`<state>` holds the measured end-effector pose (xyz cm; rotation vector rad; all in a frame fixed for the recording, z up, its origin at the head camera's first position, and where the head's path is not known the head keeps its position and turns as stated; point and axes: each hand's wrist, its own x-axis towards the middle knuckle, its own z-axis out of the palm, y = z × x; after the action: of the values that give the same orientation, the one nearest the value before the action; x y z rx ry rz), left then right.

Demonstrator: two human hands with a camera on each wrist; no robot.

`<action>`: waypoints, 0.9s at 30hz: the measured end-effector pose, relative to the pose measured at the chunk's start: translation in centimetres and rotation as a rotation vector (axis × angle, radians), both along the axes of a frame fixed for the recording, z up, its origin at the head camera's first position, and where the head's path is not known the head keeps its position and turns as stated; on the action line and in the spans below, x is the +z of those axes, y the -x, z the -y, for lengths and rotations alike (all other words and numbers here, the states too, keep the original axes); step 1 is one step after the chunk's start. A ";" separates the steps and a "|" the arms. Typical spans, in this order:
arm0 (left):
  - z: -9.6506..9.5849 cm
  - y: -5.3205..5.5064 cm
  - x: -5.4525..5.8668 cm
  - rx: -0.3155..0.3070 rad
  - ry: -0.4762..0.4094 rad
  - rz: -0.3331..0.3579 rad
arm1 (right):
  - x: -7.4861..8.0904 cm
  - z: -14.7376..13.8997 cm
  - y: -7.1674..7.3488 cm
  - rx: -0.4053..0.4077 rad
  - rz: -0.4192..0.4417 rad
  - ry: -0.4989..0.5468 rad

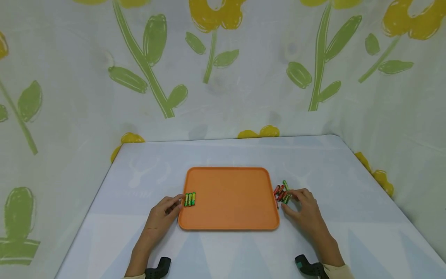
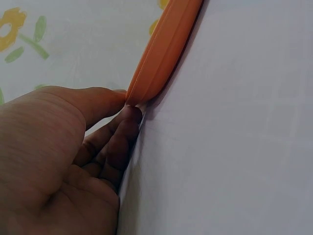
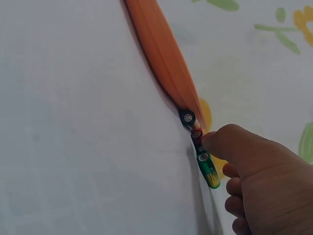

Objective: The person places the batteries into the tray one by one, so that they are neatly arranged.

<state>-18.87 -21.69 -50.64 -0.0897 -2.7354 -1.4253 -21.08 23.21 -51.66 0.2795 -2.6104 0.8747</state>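
An orange tray [image 1: 230, 201] lies flat on the table. My left hand [image 1: 163, 215] is at its left edge; in the left wrist view the thumb rests on the rim [image 2: 161, 54] and the fingers are tucked against it from below. Just inside that edge, several green batteries [image 1: 189, 199] stand side by side in a row. Beyond the tray's right edge is a loose pile of red batteries [image 1: 278, 190] and green ones. My right hand [image 1: 306, 211] has thumb and index finger at the two ends of a green battery [image 1: 286, 198] in this pile.
The white table [image 1: 230, 255] has a pale blue pattern and runs back to a flowered cloth wall [image 1: 251, 77]. More of the same cloth hangs along the left and right sides. A black wrist strap [image 1: 158, 268] is on each forearm.
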 end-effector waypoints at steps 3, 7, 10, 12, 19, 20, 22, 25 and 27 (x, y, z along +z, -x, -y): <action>0.0 0.1 0.0 0.006 0.001 0.010 | -0.1 -0.2 0.1 -0.018 0.027 -0.002; -0.1 0.1 0.0 0.017 0.003 0.034 | 0.0 -0.4 0.0 -0.041 0.065 -0.001; -0.1 0.2 -0.1 0.022 0.012 0.038 | 0.1 -0.5 -0.1 -0.050 0.100 0.002; -0.1 0.2 -0.1 0.022 0.020 0.035 | 0.2 -0.5 -0.1 -0.054 0.121 -0.001; 0.0 0.1 0.0 0.018 0.004 0.018 | 0.3 -0.5 0.1 -0.058 0.165 -0.002; 0.0 0.0 0.1 0.015 0.000 0.018 | 0.3 -0.5 0.1 -0.059 0.164 -0.004; -0.1 0.0 0.1 0.008 -0.006 0.021 | 0.3 -0.6 0.0 -0.059 0.152 -0.006; 0.0 0.0 0.1 0.004 -0.017 0.025 | 0.2 -0.5 -0.1 -0.049 0.101 -0.014; 0.0 0.0 0.1 0.006 -0.022 0.022 | 0.2 -0.3 -0.1 -0.036 0.056 -0.014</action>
<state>-18.89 -21.71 -50.54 -0.0649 -2.7344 -1.4626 -20.99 23.55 -51.51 0.2146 -2.6653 0.8645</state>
